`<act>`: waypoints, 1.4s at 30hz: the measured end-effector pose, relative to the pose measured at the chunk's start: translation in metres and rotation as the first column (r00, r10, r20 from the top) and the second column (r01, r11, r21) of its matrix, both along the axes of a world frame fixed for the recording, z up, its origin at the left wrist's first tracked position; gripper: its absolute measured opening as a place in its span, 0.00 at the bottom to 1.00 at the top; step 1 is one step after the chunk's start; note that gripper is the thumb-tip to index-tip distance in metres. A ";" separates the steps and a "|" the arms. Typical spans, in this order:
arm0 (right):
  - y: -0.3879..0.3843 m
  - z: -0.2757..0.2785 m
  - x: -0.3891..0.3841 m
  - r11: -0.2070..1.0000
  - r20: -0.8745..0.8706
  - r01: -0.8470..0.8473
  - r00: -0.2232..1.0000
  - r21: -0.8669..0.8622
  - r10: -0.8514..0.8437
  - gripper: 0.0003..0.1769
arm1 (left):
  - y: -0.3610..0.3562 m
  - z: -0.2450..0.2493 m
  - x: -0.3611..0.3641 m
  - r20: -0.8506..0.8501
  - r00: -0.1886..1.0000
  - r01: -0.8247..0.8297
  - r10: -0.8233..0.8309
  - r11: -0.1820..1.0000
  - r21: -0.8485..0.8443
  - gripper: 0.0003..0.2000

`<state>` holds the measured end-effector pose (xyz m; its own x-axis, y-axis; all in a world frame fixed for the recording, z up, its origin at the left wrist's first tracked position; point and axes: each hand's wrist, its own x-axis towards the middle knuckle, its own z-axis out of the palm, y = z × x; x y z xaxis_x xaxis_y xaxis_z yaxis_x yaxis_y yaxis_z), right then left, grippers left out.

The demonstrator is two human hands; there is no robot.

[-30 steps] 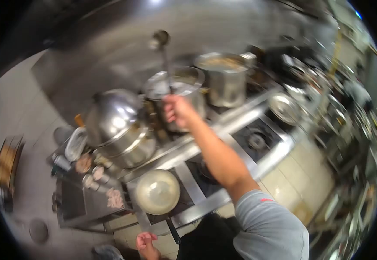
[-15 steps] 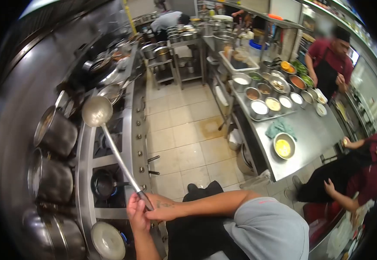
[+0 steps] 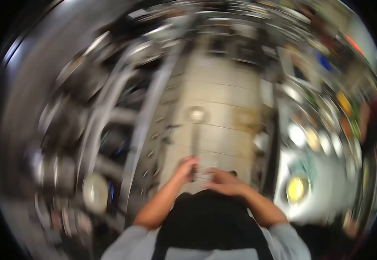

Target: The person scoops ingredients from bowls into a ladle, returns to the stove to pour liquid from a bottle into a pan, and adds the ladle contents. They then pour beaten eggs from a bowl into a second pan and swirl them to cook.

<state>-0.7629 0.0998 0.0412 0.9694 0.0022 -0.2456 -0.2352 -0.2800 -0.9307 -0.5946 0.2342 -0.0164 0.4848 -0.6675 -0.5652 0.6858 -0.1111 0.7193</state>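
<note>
My left hand is closed around the dark grip of a long-handled ladle. The ladle points away from me over the floor tiles, its bowl end blurred by motion. To the right of the grip, my right hand is apart from the ladle in front of the black apron; its fingers look loosely stretched, with nothing visible in them.
Along the left runs a stove with a pale round pan and a blue flame beside it. Large pots line the wall. At right, a steel table carries a bowl of yellow liquid, a green cloth and several ingredient bowls.
The ladle has swung right, from above the stove to over the aisle floor. My right hand has come off its handle. The view has turned and blurred.
</note>
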 end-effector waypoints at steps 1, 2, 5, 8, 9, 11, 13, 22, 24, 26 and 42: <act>-0.022 0.012 -0.007 0.994 0.016 0.079 0.997 -0.078 -0.078 0.25 | -0.003 -0.020 0.006 -0.044 0.998 0.045 -0.041 0.995 0.088 0.05; -0.041 0.005 -0.014 0.982 0.027 0.185 0.983 -0.031 -0.184 0.20 | -0.008 -0.027 0.005 0.027 0.999 0.040 -0.045 0.986 0.164 0.07; -0.086 0.025 -0.024 0.941 -0.032 0.332 0.943 0.063 -0.331 0.18 | -0.009 -0.030 -0.002 0.021 1.000 0.006 -0.011 0.979 0.206 0.08; -0.127 0.051 -0.014 0.938 0.043 0.344 0.939 -0.035 -0.342 0.15 | -0.015 -0.011 0.000 -0.024 0.998 -0.043 0.053 0.953 0.299 0.10; -0.142 0.051 -0.011 0.934 0.069 0.336 0.942 -0.120 -0.329 0.15 | -0.016 -0.013 0.001 -0.027 0.997 -0.067 0.079 0.952 0.299 0.10; -0.153 0.068 0.000 0.889 0.145 0.377 0.925 -0.259 -0.350 0.15 | -0.016 -0.018 0.006 -0.056 0.997 -0.038 0.059 0.945 0.325 0.10; -0.166 0.069 0.008 0.872 0.186 0.391 0.919 -0.294 -0.349 0.15 | -0.017 -0.010 0.012 -0.018 0.999 -0.024 0.034 0.918 0.397 0.12; -0.143 0.059 0.030 0.929 0.095 0.270 0.963 -0.253 -0.254 0.17 | -0.018 -0.020 0.056 -0.047 0.994 0.113 -0.103 0.915 0.388 0.15; -0.137 0.060 0.041 0.905 0.106 0.299 0.954 -0.302 -0.279 0.16 | -0.021 -0.037 0.067 -0.012 0.987 0.153 -0.160 0.918 0.365 0.14; -0.133 0.064 0.051 0.802 0.122 0.277 0.960 -0.529 -0.251 0.15 | -0.021 -0.031 0.083 -0.002 0.974 0.216 -0.225 0.930 0.299 0.11; -0.250 0.096 -0.108 -0.320 0.519 0.873 -0.093 -0.368 -0.850 0.28 | -0.120 0.044 0.159 0.022 0.764 0.628 -0.645 0.750 0.208 0.11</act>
<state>-0.8708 -0.1501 0.1368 -0.2058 -0.9274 0.3124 -0.6679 -0.1002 -0.7375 -0.4352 0.1137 0.0271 0.0363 -0.7315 -0.6809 0.3463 -0.6299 0.6952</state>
